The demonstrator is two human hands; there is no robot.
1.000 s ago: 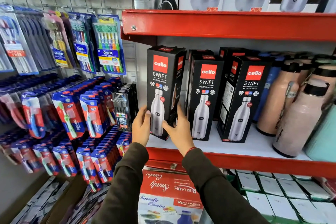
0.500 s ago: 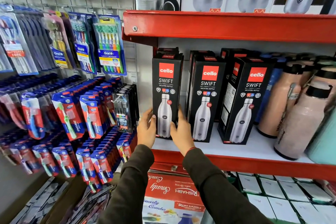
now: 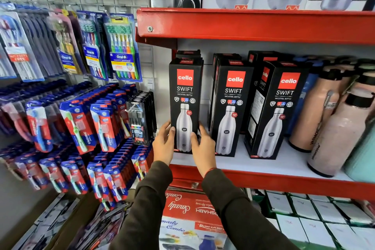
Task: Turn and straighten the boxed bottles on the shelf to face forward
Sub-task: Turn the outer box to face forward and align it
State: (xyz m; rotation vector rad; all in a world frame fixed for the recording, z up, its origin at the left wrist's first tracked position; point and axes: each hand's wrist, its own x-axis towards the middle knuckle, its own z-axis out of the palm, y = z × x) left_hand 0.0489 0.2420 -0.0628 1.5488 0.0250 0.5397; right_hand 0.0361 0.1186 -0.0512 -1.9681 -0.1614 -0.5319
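Three black boxed bottles stand in the front row on the white shelf with a red edge. The left box faces straight forward, upright, at the shelf's left end. My left hand grips its lower left side and my right hand grips its lower right side. The middle box faces nearly forward. The right box is turned, showing its left side panel as well as its front. More black boxes stand behind them, mostly hidden.
Loose pink bottles and a teal one crowd the shelf's right part. Toothbrush packs hang on the grid wall at left. A red upper shelf carries silver bottle boxes. Boxes are stacked below.
The left box has been turned from angled to facing forward and set upright on the shelf. Both hands stayed on its lower sides.
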